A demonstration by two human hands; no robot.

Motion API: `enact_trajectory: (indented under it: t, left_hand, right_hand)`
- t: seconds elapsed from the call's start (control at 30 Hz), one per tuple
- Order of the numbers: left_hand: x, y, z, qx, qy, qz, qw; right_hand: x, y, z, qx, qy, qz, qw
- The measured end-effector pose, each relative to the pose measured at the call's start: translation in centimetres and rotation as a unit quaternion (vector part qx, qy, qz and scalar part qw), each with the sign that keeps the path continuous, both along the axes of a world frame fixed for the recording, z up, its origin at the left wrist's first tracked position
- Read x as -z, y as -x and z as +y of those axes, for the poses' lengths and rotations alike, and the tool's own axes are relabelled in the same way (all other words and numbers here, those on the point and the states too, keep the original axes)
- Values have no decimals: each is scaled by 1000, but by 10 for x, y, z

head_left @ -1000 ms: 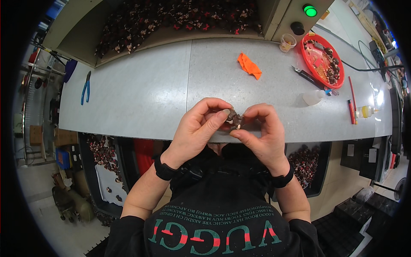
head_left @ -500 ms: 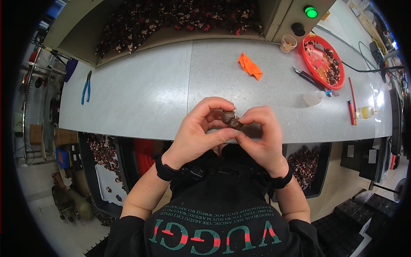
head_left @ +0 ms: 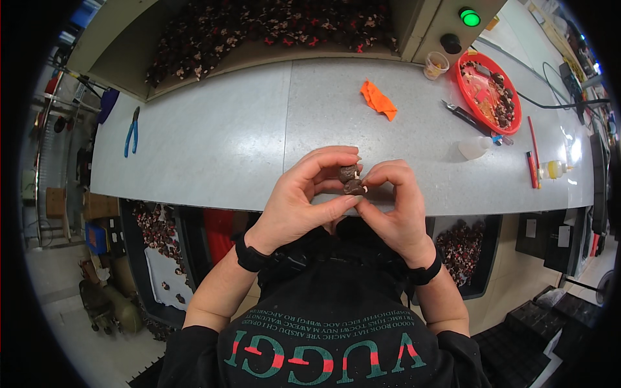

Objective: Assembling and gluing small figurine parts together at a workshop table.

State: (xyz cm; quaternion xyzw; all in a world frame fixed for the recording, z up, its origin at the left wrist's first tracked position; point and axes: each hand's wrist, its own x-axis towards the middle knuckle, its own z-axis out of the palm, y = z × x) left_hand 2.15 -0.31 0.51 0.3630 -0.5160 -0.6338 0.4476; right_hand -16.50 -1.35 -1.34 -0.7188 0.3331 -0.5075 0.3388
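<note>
1 small dark-brown figurine w/ pale bits (head_left: 352, 188), two-lobed, above near edge of flat grey bench (head_left: 194, 142) — L hand (head_left: 299, 189) holds it, thumb and fingers curled round; R hand (head_left: 398, 205) thumb and index slightly apart at its side, contact unclear. Also on bench: 1 blue-handled pliers (head_left: 131, 137), 1 crumpled orange cloth (head_left: 378, 101).

A small dark brown piece (head_left: 354, 187) is showing two round, bumpy lumps. One lump is sitting toward 12 o'clock, the other toward 6 o'clock, and they are touching. Little pale bits are poking out toward 3 o'clock. Left fingers (head_left: 333, 157) are holding it from 9 o'clock, and right fingers (head_left: 383, 173) are pinching its 3 o'clock side, near the table's (head_left: 220, 145) 6 o'clock edge.
</note>
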Motion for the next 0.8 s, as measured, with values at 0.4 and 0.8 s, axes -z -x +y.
enact_trajectory:
  t: [0.4, 0.8]
  left_hand:
    - [2, -1, 0, -9, 62, -42, 997]
    - [-17, 5, 0, 1, 123, -115, 986]
  right_hand:
    - [-3, 2, 1, -9, -46, 6, 999]
    - [-18, 28, 7, -45, -136, -55, 988]
